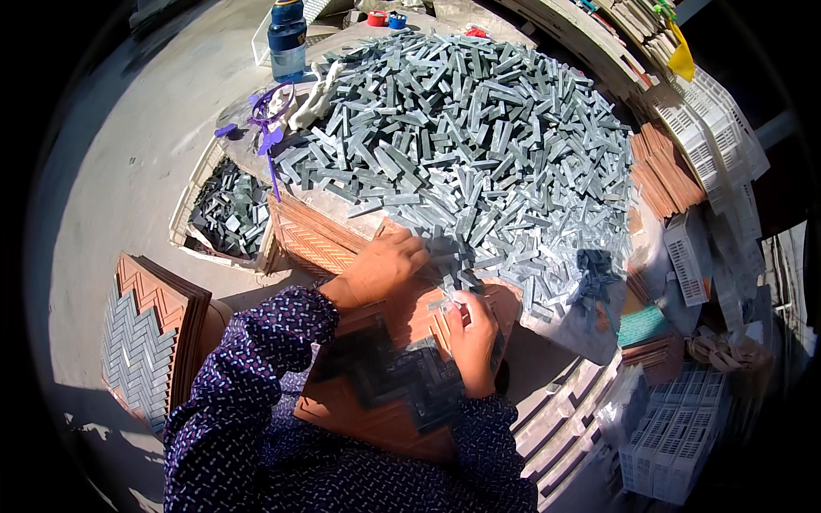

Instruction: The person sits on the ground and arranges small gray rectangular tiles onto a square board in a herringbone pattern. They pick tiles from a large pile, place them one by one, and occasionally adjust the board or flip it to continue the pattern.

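On my lap lies an orange-brown herringbone mould tray [342, 406], with dark grey stone strips [402, 372] set zigzag across part of it. My right hand [472, 342] is closed at the tray's far right part, thumb and fingers pinching a small light grey stone strip [440, 304]. Over the tray's far edge, my left hand [389, 267] curls its fingers down beside loose strips; whatever is in them is hidden. Just beyond both hands, a large heap of grey stone strips [479, 128] covers the table.
To the left stands a stack of mould trays [154, 333], its top one filled with grey strips. A white crate [184, 209] holds dark stone pieces. A blue bottle [287, 43] and a purple hoop [272, 104] sit far left. White plastic baskets [676, 432] stand right.
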A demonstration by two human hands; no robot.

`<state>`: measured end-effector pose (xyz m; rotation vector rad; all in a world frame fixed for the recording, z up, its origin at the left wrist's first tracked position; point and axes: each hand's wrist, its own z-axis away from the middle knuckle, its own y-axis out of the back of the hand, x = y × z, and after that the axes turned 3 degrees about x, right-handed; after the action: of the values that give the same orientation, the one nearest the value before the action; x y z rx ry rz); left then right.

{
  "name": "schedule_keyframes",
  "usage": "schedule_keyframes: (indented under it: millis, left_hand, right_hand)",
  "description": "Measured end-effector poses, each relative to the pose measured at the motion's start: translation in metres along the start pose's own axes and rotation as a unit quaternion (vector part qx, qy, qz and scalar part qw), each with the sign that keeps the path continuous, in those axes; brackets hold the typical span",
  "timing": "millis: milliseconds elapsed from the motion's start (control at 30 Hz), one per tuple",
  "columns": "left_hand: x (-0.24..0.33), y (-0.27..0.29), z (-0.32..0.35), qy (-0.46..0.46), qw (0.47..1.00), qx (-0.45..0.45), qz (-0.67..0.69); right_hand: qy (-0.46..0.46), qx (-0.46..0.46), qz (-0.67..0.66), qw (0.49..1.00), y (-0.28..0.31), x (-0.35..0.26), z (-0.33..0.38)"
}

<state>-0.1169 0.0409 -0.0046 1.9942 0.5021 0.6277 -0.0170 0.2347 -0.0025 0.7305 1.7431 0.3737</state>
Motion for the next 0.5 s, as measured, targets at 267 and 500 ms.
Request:
schedule_keyframes:
  millis: [267,500]
  left_hand:
    - [0.019,0.039,0.102,0.224,0.958,0.070,0.167]
    - [0.044,0.036,0.132,0.231,0.954,0.085,0.171]
  right_hand:
    - [0.014,-0.008,0.116,0.993,-0.017,0.004,-0.037]
    - [-0.182,-0.014,-0.189,0.965,0.009,-0.012,0.001]
